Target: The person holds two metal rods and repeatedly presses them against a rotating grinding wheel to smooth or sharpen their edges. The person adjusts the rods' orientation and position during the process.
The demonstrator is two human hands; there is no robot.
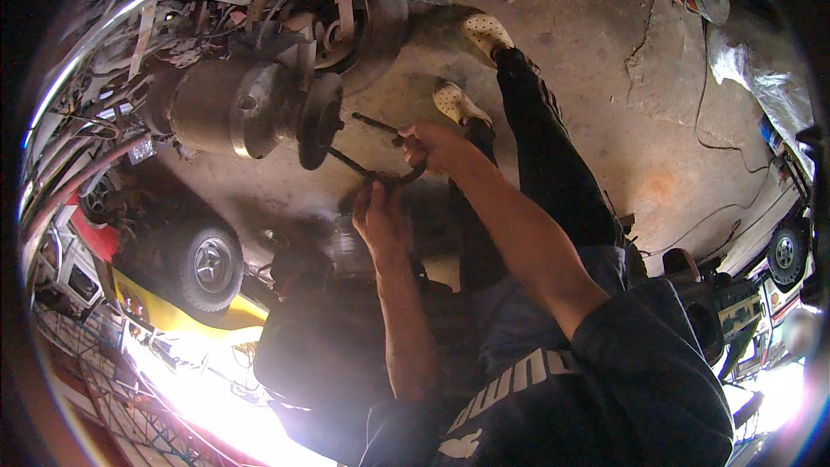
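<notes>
Between my two hands is a dark U-shaped rod (403, 180), its two straight legs pointing up and left. The fingers of my right hand (426, 145) are closed around its upper leg, close to the bend. Lower and to the left, my left hand (379, 212) pinches the other leg from below. The tip of that lower leg comes near a dark round disc (318, 121) at the end of a large metal drum (226, 108); I cannot tell whether they touch. The upper leg's end stands free, right of the disc.
Beyond the drum a big tyre (385, 13) stands by a tangle of metal tubes (186, 0). A yellow-bodied vehicle's wheel (212, 268) is at the lower left. My feet in light perforated shoes (487, 33) rest on the concrete floor (596, 60). A thin cable (702, 112) trails at right.
</notes>
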